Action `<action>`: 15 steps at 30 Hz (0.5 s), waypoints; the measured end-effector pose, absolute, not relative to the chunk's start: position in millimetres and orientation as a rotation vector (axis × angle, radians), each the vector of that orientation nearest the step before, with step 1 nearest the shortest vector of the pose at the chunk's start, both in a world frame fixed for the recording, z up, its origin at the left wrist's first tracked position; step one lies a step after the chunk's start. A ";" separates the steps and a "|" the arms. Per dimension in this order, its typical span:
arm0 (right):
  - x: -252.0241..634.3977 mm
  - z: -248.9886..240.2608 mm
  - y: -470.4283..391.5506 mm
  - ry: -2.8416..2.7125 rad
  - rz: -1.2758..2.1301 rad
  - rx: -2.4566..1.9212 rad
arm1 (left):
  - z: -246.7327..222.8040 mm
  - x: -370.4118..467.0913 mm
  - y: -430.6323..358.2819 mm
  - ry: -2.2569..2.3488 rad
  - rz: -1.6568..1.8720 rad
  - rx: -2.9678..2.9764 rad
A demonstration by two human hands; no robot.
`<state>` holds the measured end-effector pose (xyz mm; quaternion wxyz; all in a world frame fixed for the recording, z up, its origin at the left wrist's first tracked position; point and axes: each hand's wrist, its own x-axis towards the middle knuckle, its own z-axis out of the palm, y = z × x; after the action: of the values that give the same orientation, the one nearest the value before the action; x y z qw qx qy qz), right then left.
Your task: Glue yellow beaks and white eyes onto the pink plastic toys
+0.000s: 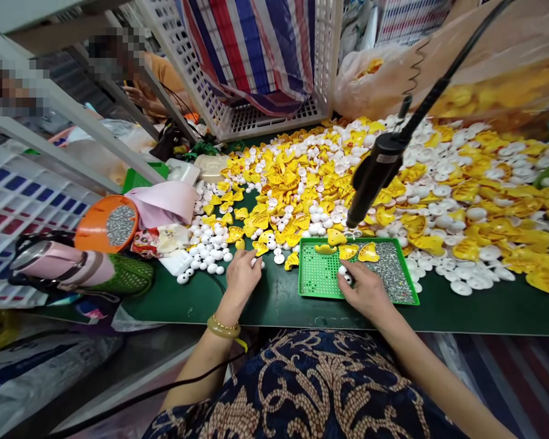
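My right hand (366, 291) is closed on a small white ball-shaped piece (344, 274) with dark spots, over the green tray (304, 268). Several yellow shell-like plastic pieces (368, 252) lie along the tray's far side, and small silver screws (393, 274) fill its right part. To the left of the tray, my left hand (242, 274) hovers low over the table with its fingers curled together. Right at its fingertips is a yellow piece (260, 248); whether the fingers grip anything is hard to make out. A black electric screwdriver (377, 174) hangs tip down above the tray.
A big heap of yellow and white plastic parts (302, 177) spreads across the green table (265, 311). On the left are loose white balls (208, 247), an orange bowl (91, 222) of screws and a pink bottle (57, 262). A white crate (324, 67) stands behind; another person (160, 79) sits far left.
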<state>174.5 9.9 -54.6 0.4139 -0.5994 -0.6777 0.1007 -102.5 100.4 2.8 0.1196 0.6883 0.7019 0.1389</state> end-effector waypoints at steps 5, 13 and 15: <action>174.1 -56.0 10.1 -1.682 0.254 -1.539 | 3.2 -78.0 120.3 2.083 0.264 2.192; 175.3 -55.2 9.0 -1.701 0.284 -1.520 | 4.4 -60.7 138.8 2.151 0.128 2.292; 175.7 -55.3 8.9 -1.705 0.283 -1.523 | 3.1 -59.2 136.4 2.126 0.172 2.350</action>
<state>175.7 8.9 -55.3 0.4068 -0.6040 -0.6761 0.1124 -59.2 136.4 3.1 -0.0160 0.7403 0.6699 0.0541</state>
